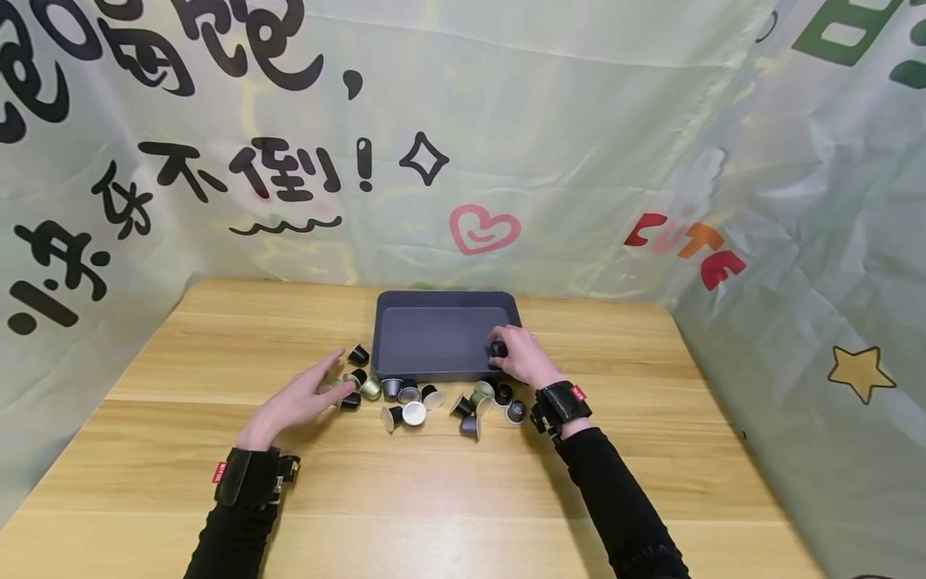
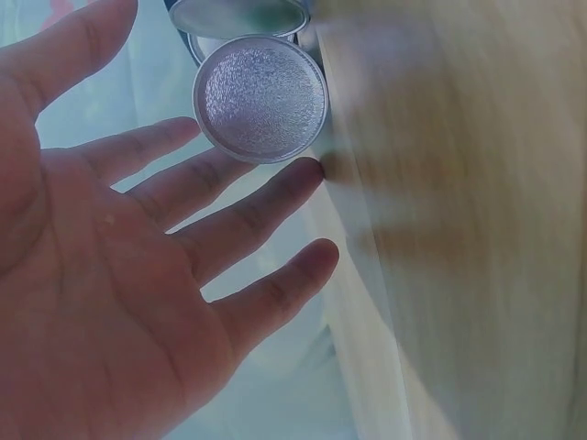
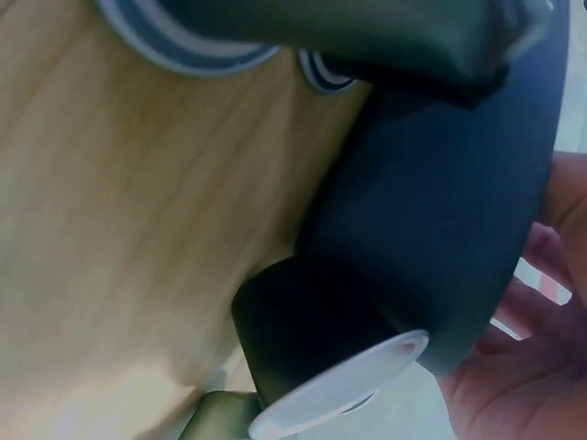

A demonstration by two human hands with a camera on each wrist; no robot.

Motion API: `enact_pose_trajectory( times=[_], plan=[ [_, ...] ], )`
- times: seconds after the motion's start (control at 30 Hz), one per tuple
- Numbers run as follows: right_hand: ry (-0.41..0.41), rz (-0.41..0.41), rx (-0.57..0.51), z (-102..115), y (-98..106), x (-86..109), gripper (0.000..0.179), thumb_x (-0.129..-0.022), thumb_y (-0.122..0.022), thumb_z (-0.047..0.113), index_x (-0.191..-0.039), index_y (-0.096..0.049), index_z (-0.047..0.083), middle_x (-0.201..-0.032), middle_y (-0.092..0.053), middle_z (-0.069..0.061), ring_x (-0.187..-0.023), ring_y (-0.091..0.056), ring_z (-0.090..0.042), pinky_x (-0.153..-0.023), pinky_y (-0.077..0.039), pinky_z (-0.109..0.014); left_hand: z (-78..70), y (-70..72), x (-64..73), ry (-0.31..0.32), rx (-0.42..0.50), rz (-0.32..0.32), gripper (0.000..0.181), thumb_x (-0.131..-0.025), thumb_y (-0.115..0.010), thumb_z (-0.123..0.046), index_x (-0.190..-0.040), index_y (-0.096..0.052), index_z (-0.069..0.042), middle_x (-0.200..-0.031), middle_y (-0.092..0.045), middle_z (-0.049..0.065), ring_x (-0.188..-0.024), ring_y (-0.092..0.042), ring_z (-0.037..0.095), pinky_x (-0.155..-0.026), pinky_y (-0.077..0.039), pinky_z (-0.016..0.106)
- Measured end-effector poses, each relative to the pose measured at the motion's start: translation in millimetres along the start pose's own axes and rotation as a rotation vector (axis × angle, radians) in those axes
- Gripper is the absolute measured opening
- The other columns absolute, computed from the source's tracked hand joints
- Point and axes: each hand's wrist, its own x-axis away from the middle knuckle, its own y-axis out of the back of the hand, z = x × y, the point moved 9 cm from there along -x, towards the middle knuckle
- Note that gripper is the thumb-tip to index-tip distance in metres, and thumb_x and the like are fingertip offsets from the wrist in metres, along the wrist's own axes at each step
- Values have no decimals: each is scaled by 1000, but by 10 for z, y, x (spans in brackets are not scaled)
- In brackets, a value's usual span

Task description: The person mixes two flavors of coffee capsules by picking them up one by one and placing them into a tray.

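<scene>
In the head view, my right hand pinches a black coffee capsule over the right front part of a dark grey tray. The right wrist view shows part of that hand behind the tray's outer wall; the pinched capsule is hidden there. My left hand is spread with straight fingers beside the left group of capsules, nearest a black capsule. From the left wrist, a capsule's silvery lid appears just beyond the fingertips, and whether they touch is unclear.
Several capsules lie along the tray's front edge, among them a white-lidded one, a purple-grey one and a green one. Another black capsule lies left of the tray. A printed cloth hangs behind the wooden table.
</scene>
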Motion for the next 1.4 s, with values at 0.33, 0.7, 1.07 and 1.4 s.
enact_pose_trajectory(
  times=[0.33, 0.7, 1.07, 1.4],
  plan=[
    [-2, -226, -136, -94, 270, 265, 36, -89, -74, 10, -122, -66, -2, -124, -65, -22, -117, -62, -39, -104, -51, -53, -45, -5, -23, -27, -9, -12, 78, -103, -55, -32, -157, -15, 5, -154, -33, 37, -127, -54, 53, -110, -44, 61],
    [-172, -330, -398, -711, 405, 708, 32, -94, -65, 8, -123, -63, -5, -131, -62, -27, -124, -56, -45, -108, -45, -61, -56, 22, -14, -51, 34, -52, 74, -97, -64, -22, -155, -25, 4, -153, -36, 35, -130, -50, 53, -108, -46, 61],
    [-318, -256, -627, -1070, 266, 955, 42, -102, -58, 17, -137, -53, -6, -141, -55, -30, -133, -52, -44, -118, -38, -55, -77, 65, -14, -60, 6, -103, 70, -98, -64, -24, -153, -31, 4, -150, -41, 34, -133, -45, 55, -108, -43, 66],
    [-380, -312, -766, -1112, 191, 1032, 46, -101, -60, 22, -141, -52, 0, -144, -55, -24, -124, -60, -17, -118, -40, -45, -133, 137, -148, -39, -39, -156, 62, -102, -56, -25, -153, -33, 2, -152, -40, 32, -134, -44, 54, -109, -39, 69]
  ],
)
